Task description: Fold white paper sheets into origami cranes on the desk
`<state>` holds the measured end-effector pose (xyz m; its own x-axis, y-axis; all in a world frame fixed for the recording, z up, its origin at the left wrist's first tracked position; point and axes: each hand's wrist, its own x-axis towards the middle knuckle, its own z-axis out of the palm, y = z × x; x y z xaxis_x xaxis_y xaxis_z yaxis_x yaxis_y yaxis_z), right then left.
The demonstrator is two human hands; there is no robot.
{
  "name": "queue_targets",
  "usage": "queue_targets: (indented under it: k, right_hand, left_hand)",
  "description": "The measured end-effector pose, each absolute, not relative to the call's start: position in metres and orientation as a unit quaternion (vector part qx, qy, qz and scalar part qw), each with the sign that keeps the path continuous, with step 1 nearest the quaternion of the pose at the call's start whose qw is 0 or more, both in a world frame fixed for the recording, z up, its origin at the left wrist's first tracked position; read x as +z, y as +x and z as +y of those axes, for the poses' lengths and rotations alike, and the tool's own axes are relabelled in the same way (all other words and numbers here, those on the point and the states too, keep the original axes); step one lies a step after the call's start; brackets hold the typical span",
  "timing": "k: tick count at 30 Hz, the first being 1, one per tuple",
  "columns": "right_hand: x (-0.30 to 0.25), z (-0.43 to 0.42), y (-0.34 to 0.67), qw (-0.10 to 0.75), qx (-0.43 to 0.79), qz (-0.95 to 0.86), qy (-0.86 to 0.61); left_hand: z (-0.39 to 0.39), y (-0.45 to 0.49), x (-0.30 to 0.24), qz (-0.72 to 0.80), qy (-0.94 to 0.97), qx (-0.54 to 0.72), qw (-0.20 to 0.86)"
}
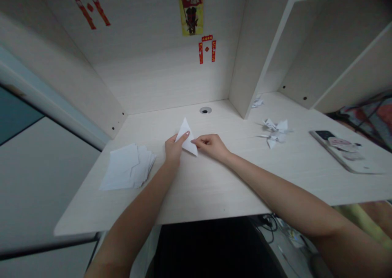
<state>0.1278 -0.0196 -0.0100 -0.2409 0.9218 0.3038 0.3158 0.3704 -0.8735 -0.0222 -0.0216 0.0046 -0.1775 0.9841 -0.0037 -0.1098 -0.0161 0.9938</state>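
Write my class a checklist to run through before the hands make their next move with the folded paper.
1. Left hand holding the folded paper: ok, its thumb lies across the top face.
2. Right hand at the paper's right edge: ok; its fingertips are there.
3. Layers of the fold lined up: cannot tell, too small to see.
4. Paper stack squared up: not ok, its sheets are spread unevenly.
5. White paper pieces on the right clear of both hands: ok, they lie apart.
6. Phone clear of both hands: ok, it lies at far right.
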Motion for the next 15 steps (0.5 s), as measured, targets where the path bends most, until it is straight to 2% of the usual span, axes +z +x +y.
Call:
queue_targets:
  k: [5, 9, 11, 15]
  right_hand:
    - [-0.012, -0.023, 0.13, 0.371, 0.36, -0.742, -0.427]
    - [-0.01, -0.03, 0.128, 0.325, 0.319, -0.798, -0.394]
    - [-0.007, -0.032, 0.128, 0.349, 0.275, -0.801, -0.402]
    - [0.002, -0.031, 0.13, 0.455, 0.21, -0.728, -0.468]
  left_hand:
    - [-0.01, -0.035, 0.008, 0.508, 0.353, 0.625, 0.476]
    - [0.0, -0.049, 0.014, 0.515, 0.275, 0.676, 0.449]
    - [0.0, -0.051, 0.014, 0.508, 0.294, 0.678, 0.443]
    - [-0.01, -0.04, 0.012, 0.509, 0.396, 0.629, 0.434]
